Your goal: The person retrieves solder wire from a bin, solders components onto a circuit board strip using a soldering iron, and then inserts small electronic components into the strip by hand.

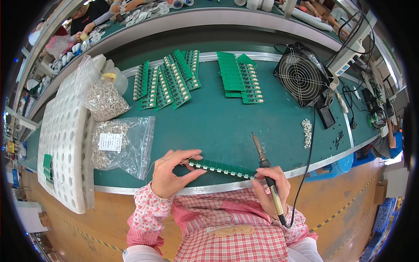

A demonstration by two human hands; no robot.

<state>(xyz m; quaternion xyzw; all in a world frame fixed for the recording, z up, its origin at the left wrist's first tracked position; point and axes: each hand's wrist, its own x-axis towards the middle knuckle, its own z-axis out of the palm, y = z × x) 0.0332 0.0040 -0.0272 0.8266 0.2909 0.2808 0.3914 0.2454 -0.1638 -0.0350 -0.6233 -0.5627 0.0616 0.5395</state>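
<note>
A long narrow green circuit board strip [224,168], with a row of small white connectors along its near edge, is held at the bench's front edge. My left hand [166,174] pinches its left end between thumb and fingers. A thin wire, apparently solder [152,165], loops out from the same hand. In my right hand [277,190] is a soldering iron [264,162], its tip pointing up and away from the strip. The thumb and fingers of that hand also touch the strip's right end.
Green boards [168,81] lie in stacks at the back, with another stack [240,78] beside them. Bags of small metal parts [107,102] and white foam [65,144] are left. A fan [301,74], loose connectors [307,133] and the iron's cord [310,150] are right.
</note>
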